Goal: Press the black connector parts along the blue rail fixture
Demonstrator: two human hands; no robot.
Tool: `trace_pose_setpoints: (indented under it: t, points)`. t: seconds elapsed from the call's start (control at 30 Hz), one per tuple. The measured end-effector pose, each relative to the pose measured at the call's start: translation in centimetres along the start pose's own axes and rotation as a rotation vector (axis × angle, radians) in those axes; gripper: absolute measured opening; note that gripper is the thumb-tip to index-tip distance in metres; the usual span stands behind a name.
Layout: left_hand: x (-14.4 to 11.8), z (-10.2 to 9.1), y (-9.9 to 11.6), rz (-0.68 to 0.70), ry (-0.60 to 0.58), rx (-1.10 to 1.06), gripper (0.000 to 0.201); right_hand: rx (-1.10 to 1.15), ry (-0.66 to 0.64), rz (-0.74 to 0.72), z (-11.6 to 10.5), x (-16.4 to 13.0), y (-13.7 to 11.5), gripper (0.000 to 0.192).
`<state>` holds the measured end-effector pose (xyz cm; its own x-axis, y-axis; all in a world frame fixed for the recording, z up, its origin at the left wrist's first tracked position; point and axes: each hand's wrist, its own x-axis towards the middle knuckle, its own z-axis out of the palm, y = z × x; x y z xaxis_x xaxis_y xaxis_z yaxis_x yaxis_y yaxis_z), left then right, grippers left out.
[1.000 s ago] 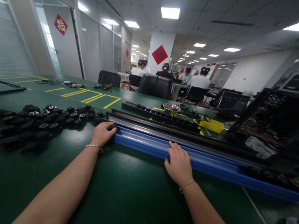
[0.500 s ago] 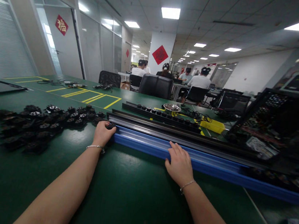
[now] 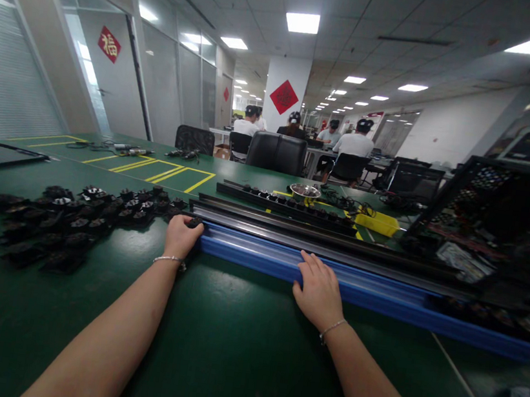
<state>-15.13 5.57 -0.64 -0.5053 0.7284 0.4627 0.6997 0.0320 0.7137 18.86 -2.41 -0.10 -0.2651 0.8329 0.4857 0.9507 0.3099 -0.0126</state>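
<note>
Parts heap (image 3: 71,218) left of rail (image 3: 356,282); bowl (image 3: 303,192) behind.

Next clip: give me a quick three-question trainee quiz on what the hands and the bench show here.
1. True or false: the right hand rests flat on the blue rail.
2. What is the left hand doing? A) lifting the steel bowl B) closed around the near end of the rail, on a small black part C) resting on the chair
3. Fill in: the heap of black parts lies on the green ____, to the left of the rail.

Key: 1 true; 2 B; 3 table.
</note>
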Motion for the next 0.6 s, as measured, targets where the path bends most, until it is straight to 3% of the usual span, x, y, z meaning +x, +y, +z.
trace_pose_setpoints:
  t: [0.6]
  points:
    - [0.13, 0.04, -0.19, -0.027, 0.036, -0.011, 0.015, -0.014, -0.022, 0.008, -0.32, 0.06, -0.15, 0.026]
